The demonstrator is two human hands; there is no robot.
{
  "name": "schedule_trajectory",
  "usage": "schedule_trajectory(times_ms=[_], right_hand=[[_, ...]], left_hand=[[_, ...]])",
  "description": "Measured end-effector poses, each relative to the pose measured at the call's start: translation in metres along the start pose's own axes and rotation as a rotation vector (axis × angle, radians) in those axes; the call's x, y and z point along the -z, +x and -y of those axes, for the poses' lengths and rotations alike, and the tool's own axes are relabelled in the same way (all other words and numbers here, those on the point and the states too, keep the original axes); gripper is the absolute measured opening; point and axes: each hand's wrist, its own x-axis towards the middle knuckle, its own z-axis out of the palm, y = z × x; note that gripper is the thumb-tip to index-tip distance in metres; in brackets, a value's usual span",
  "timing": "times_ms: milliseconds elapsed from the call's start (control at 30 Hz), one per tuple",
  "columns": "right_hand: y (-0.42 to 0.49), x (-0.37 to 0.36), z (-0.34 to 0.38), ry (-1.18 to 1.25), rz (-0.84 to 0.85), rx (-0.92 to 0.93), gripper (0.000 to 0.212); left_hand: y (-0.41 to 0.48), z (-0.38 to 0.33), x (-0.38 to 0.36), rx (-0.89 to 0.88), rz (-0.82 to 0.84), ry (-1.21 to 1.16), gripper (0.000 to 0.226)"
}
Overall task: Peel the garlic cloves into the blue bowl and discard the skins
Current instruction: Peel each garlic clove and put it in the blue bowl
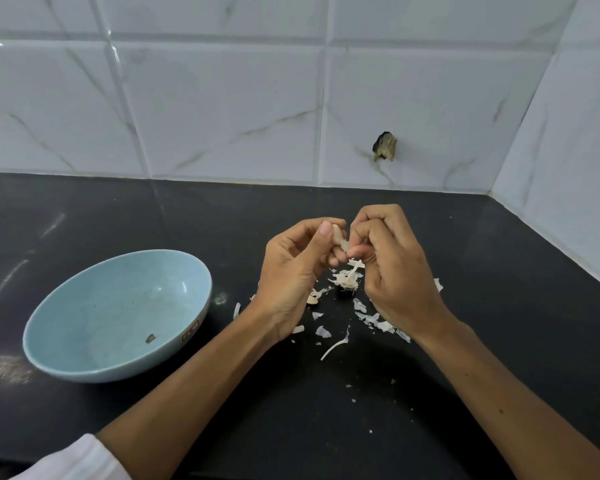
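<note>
On the black counter (499,341), blue bowl (153,252) toward the left edge, well left of both hands, nearer the left hand (291,271). Pinched there between thumb and fingers, garlic clove (338,233), long axis unclear. Right hand (392,268) pinching at its skin. Loose skins (347,280) scattered beneath. Red sticker (190,332) on the bowl's wall, writing unreadable.

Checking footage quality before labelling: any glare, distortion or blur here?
Head view: the wide-angle lens bows the tile lines; glare streaks lie on the black counter left of the blue bowl; left hand, right hand, garlic clove and skins look sharp; lighting even, shadows faint.
</note>
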Motion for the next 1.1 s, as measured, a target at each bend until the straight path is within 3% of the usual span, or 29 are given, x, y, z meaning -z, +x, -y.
schedule_trajectory(times_ms=[267,533,867,967,1033,1100], right_hand=[[-0.001,0.0,-0.004,0.016,0.027,-0.069,0.039],[0.0,0.01,-0.011,-0.056,0.014,-0.214,0.011],[-0.003,0.009,-0.013,-0.135,0.171,-0.328,0.033],[-0.005,0.01,-0.015,-0.235,0.285,-0.376,0.024],[-0.005,0.012,-0.015,-0.3,0.247,-0.354,0.015],[-0.002,0.014,-0.011,-0.197,0.07,-0.264,0.016]], left_hand=[[0.006,-0.007,0.004,0.046,-0.105,-0.158,0.022],[0.004,-0.009,0.004,0.032,-0.069,-0.119,0.023],[0.004,-0.005,0.005,0.008,-0.028,-0.011,0.023],[0.003,-0.005,0.005,0.005,-0.005,0.012,0.023],[0.003,-0.005,0.006,0.018,0.009,0.018,0.023],[0.003,-0.005,0.006,0.035,0.024,0.022,0.024]])
